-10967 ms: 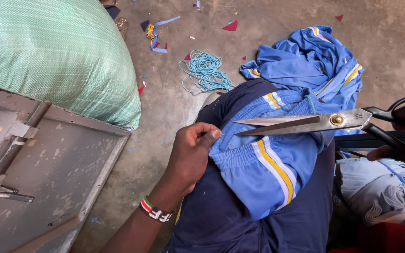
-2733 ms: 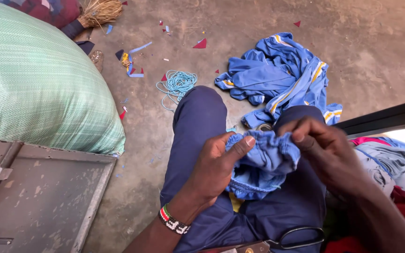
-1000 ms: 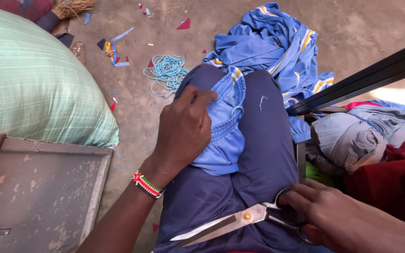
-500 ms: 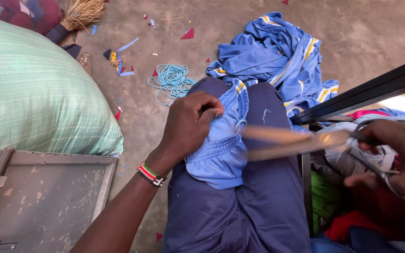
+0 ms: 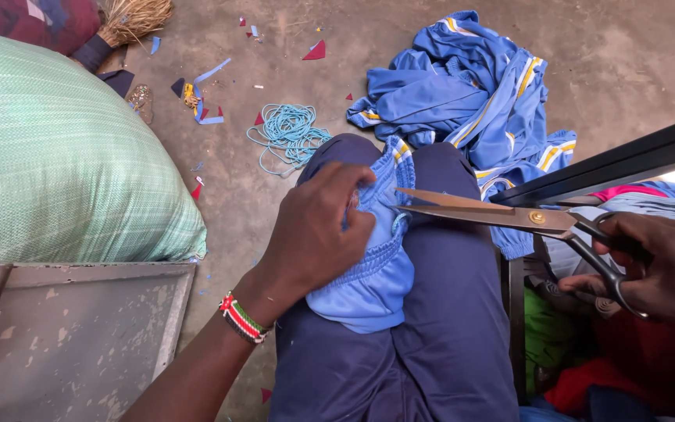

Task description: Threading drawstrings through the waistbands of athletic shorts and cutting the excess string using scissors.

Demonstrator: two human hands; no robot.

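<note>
On my lap, over dark blue trousers (image 5: 439, 328), lies a light blue garment (image 5: 376, 266) with yellow and white stripes. My left hand (image 5: 318, 230), with a beaded band at the wrist, presses and pinches the garment's gathered edge. My right hand (image 5: 658, 266) grips the black handles of large metal scissors (image 5: 501, 215). The blades are slightly parted and their tips touch the cloth just right of my left fingers.
A pile of the same blue striped clothes (image 5: 470, 94) lies on the concrete floor ahead. A coil of blue cord (image 5: 291, 133) and cloth scraps lie left of it. A big green sack (image 5: 56, 156) and grey metal panel (image 5: 64, 336) fill the left; mixed clothes (image 5: 587, 344) lie right.
My right hand picked the scissors up off my lap and brought them to the garment's edge. My left hand has stayed gripping the blue cloth.
</note>
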